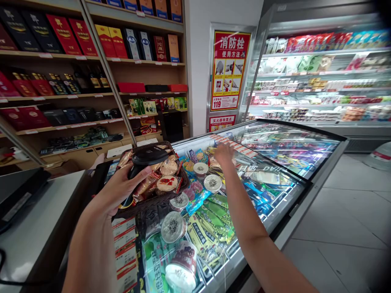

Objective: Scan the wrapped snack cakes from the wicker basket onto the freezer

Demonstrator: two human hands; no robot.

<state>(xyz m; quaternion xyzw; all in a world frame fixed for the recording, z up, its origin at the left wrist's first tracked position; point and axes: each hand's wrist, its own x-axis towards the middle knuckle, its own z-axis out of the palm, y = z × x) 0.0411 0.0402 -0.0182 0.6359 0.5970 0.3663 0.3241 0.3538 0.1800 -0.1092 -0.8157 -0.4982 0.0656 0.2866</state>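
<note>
My left hand [114,191] is wrapped round the handle of a black barcode scanner [150,156], its head tilted over a wicker basket [175,196] of wrapped round pastries [168,167]. Across the chest freezer [301,211] my right arm stretches out. My right hand [224,154] is at the far side, by the striped label strip [241,146]; its fingers are blurred, so what they touch stays unclear. Below it lie lidded ice cream cups [213,183] and green ice cream packets [215,211]. A tipped cup [183,264] is nearest to me.
A counter [65,199] with a black device stands at the left. Shelves of boxed bottles [64,34] line the wall behind. A red fire-hydrant notice [230,71] hangs on the pillar. At right are a refrigerated display case [314,85] and a clear water container [380,158] on the floor.
</note>
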